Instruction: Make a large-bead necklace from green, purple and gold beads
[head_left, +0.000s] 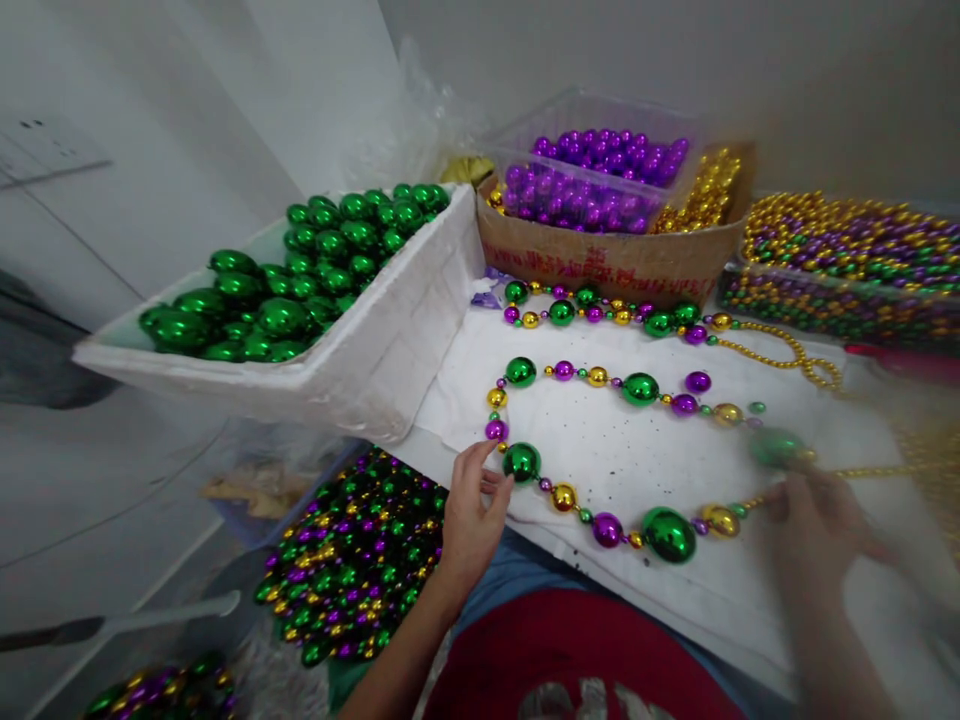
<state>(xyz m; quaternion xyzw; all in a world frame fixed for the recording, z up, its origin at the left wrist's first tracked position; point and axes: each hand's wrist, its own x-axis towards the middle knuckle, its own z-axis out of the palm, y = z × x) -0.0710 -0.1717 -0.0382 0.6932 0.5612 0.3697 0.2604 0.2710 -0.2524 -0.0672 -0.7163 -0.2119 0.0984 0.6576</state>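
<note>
A necklace (671, 535) of large green, purple and gold beads lies in an open loop on a white cloth (600, 440). My left hand (474, 500) is at the loop's left end. Its fingers are loosely curved and apart, the tips touching the beads beside a big green bead (522, 462). At the loop's right end, my right hand (817, 515) is smeared by motion. The lower strand runs into its pinched fingers, and a blurred green bead (776, 446) is just above them. A loose purple bead (698, 382) lies inside the loop.
A second necklace (561, 313) lies farther back. A white foam box (420, 340) of green beads stands left. Behind are a cardboard box (600, 262), a clear tray of purple beads (607, 150) and mixed strands (855, 240). Finished-looking strands (360, 560) are heaped below left.
</note>
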